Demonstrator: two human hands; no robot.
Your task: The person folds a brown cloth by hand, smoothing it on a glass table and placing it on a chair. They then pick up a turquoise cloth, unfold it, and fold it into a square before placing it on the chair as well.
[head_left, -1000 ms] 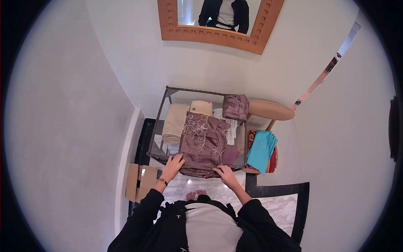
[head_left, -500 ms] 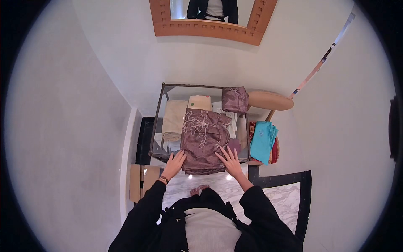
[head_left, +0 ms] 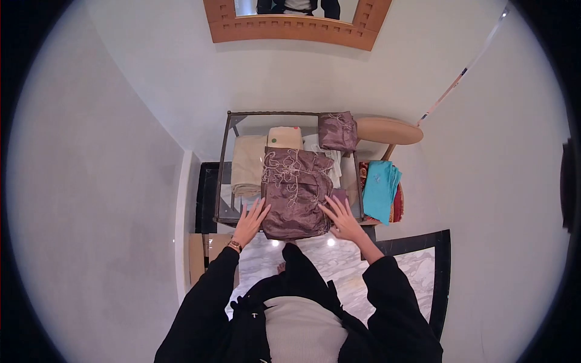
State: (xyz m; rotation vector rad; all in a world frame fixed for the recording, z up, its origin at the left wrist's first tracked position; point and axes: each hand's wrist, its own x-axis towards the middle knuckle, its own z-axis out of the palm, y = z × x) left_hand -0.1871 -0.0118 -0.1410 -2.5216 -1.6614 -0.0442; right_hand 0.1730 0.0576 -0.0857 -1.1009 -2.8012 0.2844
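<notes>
A folded purple-brown embroidered cloth [head_left: 296,209] lies over the front of the glass-topped table [head_left: 242,124], its near end past the table's front edge. My left hand [head_left: 249,222] rests at the cloth's left side, fingers spread. At its right side lies my right hand [head_left: 342,219], fingers apart and fingertips touching the fabric. Behind the cloth are a folded beige cloth [head_left: 249,166] and a cream folded piece [head_left: 284,137] with coloured dots. A smaller purple-brown bundle [head_left: 338,131] sits at the back right corner.
To the right, a turquoise folded cloth [head_left: 380,190] lies on red patterned fabric [head_left: 397,206], by a chair with a tan backrest [head_left: 387,130]. Cardboard [head_left: 196,259] stands on the floor at left. A wood-framed mirror [head_left: 290,31] hangs on the wall ahead.
The table and cloth appear slightly higher in view. My right hand has shifted a little outward along the cloth's right side. My feet and legs have changed position.
</notes>
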